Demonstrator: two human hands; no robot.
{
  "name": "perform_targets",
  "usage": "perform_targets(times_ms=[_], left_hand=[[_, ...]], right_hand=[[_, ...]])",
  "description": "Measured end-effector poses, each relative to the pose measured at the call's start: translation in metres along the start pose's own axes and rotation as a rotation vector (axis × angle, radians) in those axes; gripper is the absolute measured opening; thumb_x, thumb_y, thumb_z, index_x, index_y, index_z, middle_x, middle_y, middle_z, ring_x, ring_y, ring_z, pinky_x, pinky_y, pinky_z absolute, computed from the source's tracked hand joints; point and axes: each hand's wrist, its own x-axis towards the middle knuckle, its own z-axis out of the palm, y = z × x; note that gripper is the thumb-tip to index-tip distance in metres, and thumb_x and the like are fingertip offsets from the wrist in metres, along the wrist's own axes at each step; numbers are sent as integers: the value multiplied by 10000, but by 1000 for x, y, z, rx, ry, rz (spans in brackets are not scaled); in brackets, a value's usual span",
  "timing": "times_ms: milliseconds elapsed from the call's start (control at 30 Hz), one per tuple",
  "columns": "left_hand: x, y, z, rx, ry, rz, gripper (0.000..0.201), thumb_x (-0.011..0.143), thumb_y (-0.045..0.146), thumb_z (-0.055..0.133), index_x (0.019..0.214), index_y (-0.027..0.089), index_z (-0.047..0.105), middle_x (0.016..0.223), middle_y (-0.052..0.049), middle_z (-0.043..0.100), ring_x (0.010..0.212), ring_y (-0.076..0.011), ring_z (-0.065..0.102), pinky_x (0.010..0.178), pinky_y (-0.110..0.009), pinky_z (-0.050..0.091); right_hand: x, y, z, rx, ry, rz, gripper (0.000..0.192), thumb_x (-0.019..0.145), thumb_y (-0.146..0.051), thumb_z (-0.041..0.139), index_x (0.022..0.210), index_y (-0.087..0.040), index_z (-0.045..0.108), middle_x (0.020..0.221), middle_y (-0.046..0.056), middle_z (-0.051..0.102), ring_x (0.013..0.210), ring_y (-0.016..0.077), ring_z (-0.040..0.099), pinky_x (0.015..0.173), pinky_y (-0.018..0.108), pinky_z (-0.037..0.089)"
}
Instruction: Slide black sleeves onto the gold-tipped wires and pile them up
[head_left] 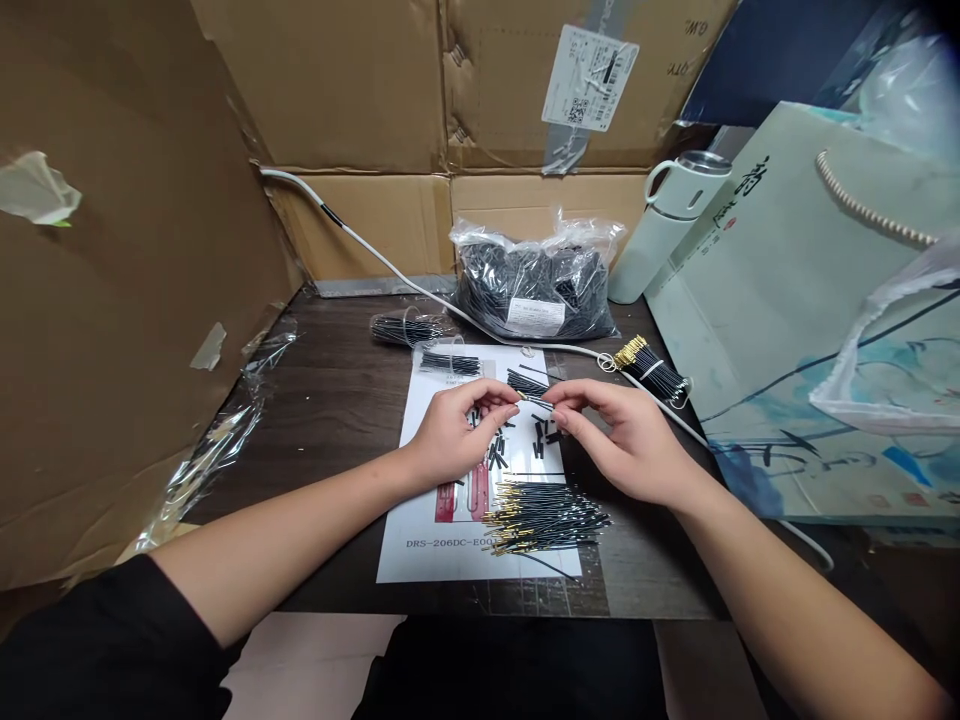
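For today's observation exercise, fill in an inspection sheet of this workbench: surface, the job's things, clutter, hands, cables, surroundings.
Surface: dark wooden table with a white printed sheet under the hands.
Job's things: one thin black wire pinched between both hands; loose gold-tipped wire pile on the sheet.
Clutter: bag of black wires, banded bundle, small bundles, crumpled plastic film.
Hands: left hand and right hand each grip an end of the wire.
Cables: white cable crosses the table.
Surroundings: cardboard boxes, pale flask, paper gift bag.
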Motion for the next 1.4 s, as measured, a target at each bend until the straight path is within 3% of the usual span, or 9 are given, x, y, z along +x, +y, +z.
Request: perform_targets(times_ms=[133,300,933,1400], left_hand=[[0,-5,2,-72,27,-32,144,998,238,770,1127,186,805,1057,-82,836,965,-204,792,918,-367,659],[0,-6,2,-85,47,-37,135,994,240,778,1117,194,810,1051,-77,835,981,-205,797,939,-371,666],[0,-4,2,-67,29,1,106,989,237,781,1084,195,804,1021,-66,827,953,-193,788,927,-362,655],[-2,3,2,19,-18,60,178,998,236,791,1168,187,809,1040,-79,864,938,-215,844,933,-374,707]], right_hand=[[1,8,6,-29,86,29,120,1052,-288,692,1050,-239,801,1005,35,835,856,207,767,809,348,582],[3,8,7,-70,75,32,137,1025,-254,673,940,-220,775,880,21,801,780,193,737,754,336,559],[3,9,9,-106,35,39,162,1049,-262,634,944,-208,745,861,25,773,760,184,698,738,333,521],[3,9,5,-203,54,-138,131,1055,-197,619,1046,-225,747,909,56,712,803,221,661,759,382,528]])
